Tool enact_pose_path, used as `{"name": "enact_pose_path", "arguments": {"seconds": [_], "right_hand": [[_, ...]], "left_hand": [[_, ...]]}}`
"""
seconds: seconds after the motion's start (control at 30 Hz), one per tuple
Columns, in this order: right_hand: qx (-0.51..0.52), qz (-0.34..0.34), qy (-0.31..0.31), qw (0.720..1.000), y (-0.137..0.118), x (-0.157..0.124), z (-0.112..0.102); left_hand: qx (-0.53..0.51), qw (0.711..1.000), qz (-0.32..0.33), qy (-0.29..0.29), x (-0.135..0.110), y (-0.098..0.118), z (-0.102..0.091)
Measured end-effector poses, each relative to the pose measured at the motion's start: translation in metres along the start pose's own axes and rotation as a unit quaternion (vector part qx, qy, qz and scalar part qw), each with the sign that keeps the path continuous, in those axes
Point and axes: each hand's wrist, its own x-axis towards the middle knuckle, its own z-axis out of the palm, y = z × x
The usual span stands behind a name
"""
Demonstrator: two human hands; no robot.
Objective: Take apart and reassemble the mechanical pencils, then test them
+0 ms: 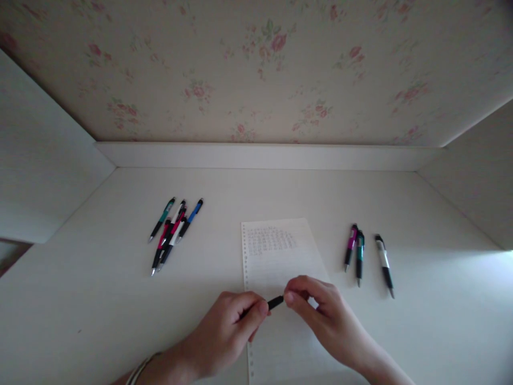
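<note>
A black pen point(274, 303) is held between both hands, low over a sheet of lined paper point(276, 256). My left hand point(230, 331) is closed around the pen's left part. My right hand point(320, 313) pinches its right end with thumb and fingertips. Most of the pen is hidden inside the fingers. The sheet has faint writing near its top and punched holes down its left edge.
Several pens point(174, 230) lie in a loose pile on the white desk point(100, 299) at the left. To the right of the paper lie a pink pen point(351, 247), a green pen point(359, 256) and a white pen point(385, 264). Floral wallpaper point(256, 69) rises behind the desk.
</note>
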Motion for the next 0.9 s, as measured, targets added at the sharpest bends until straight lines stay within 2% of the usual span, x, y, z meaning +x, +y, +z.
{"name": "enact_pose_path", "arguments": {"seconds": [0.13,0.23,0.33,0.43,0.53,0.67,0.77,0.83,0.9], "right_hand": [[0.051,-0.016,0.026,0.998,0.004,-0.002,-0.001],[0.063,-0.037,0.103,0.992,0.008,-0.002,-0.002],[0.007,-0.053,0.164,0.985,0.012,0.002,0.0],[-0.105,-0.122,0.149,0.976,0.018,0.007,0.004],[-0.218,-0.218,0.112,0.944,0.024,0.01,0.007],[-0.301,-0.261,0.086,0.913,0.028,0.011,0.009],[-0.295,-0.265,0.1,0.913,0.024,0.01,0.009],[-0.252,-0.261,0.12,0.924,0.019,0.007,0.008],[-0.2,-0.272,0.107,0.935,0.011,0.005,0.007]], "left_hand": [[-0.012,1.0,-0.01,-0.001,0.0,0.0,0.0],[-0.024,1.0,-0.013,0.006,0.0,-0.003,0.001],[-0.069,0.997,-0.027,0.021,-0.001,-0.007,0.002],[-0.143,0.988,-0.045,0.034,-0.001,-0.013,0.003],[-0.199,0.977,-0.055,0.046,-0.001,-0.017,0.004],[-0.224,0.972,-0.052,0.058,0.0,-0.018,0.006],[-0.212,0.973,-0.043,0.083,0.0,-0.018,0.006],[-0.205,0.974,-0.037,0.093,-0.001,-0.017,0.006],[-0.192,0.976,-0.031,0.093,-0.001,-0.016,0.006]]}}
